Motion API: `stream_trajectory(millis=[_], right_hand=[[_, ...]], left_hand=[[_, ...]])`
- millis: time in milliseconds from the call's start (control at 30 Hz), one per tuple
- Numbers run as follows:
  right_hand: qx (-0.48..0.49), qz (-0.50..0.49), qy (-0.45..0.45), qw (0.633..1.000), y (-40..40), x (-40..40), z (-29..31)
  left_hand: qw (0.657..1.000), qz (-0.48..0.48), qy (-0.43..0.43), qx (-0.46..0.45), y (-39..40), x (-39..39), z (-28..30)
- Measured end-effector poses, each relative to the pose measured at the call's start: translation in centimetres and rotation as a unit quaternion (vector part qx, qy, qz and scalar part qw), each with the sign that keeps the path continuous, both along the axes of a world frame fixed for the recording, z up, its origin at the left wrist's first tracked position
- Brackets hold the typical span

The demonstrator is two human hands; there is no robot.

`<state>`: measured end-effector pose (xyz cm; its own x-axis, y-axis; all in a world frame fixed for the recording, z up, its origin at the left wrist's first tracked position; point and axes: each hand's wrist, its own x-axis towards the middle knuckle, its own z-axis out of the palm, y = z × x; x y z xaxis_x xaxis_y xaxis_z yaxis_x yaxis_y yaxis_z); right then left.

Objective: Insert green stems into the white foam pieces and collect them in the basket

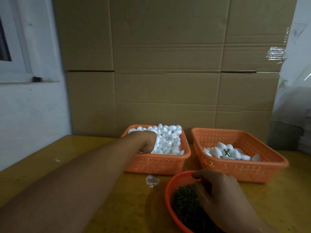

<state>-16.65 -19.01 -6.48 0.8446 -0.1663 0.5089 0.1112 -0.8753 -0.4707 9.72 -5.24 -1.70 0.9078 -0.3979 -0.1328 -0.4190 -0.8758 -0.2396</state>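
- White egg-shaped foam pieces in the left orange perforated plastic basket are being dug into by the left hand; its grip cannot be told.
- Dark green stems in the round red plastic bowl are being touched by the right hand, fingers curled; whether one is being pinched cannot be told.

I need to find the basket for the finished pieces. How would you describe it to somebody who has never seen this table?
Two rectangular orange baskets stand side by side at the back of the wooden table, before the cardboard wall. The right basket is the one. It holds only a shallow layer of foam pieces, one showing a green stem, while the left basket is heaped with plain white pieces.
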Motion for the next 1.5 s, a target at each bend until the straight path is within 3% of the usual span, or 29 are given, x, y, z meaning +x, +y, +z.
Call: stream_trajectory(millis=[133, 267, 367, 500, 633, 867, 1100, 1267, 1500], right_hand=[[-0.002, 0.005, 0.005, 1.000, -0.1, -0.1, 0.1], [-0.004, 0.003, 0.008, 1.000, -0.2, -0.1, 0.1], [-0.007, -0.002, 0.008, 1.000, -0.1, -0.2, 0.1], [-0.012, -0.004, 0.015, 1.000, -0.1, -0.1, 0.2], [-0.014, -0.011, 0.017, 1.000, 0.0, -0.2, 0.3], [-0.064, -0.008, 0.063, 0.996, 0.1, -0.6, 1.0], [-0.128, -0.064, 0.155, 0.977, -0.3, -0.8, 1.2], [-0.149, -0.025, 0.197, 0.969, -0.1, -1.1, 1.0], [-0.171, 0.021, 0.242, 0.955, 0.6, -1.1, 1.0]], left_hand=[[0.998, -0.024, -0.026, -0.061, 0.3, -1.3, 0.3], [0.971, -0.068, -0.030, -0.227, 0.9, -2.4, 0.6], [0.931, -0.118, -0.078, -0.335, 1.3, -3.9, 0.7], [0.844, -0.209, -0.071, -0.489, 1.7, -6.7, 0.2], [0.787, -0.259, -0.074, -0.556, 2.4, -10.3, -0.4], [0.728, -0.280, -0.005, -0.626, 3.4, -16.5, -2.9], [0.733, -0.311, 0.022, -0.605, 3.8, -18.7, -4.0], [0.722, -0.279, 0.141, -0.617, 3.6, -18.8, -4.7], [0.695, -0.262, 0.176, -0.646, 3.5, -18.9, -4.9]])
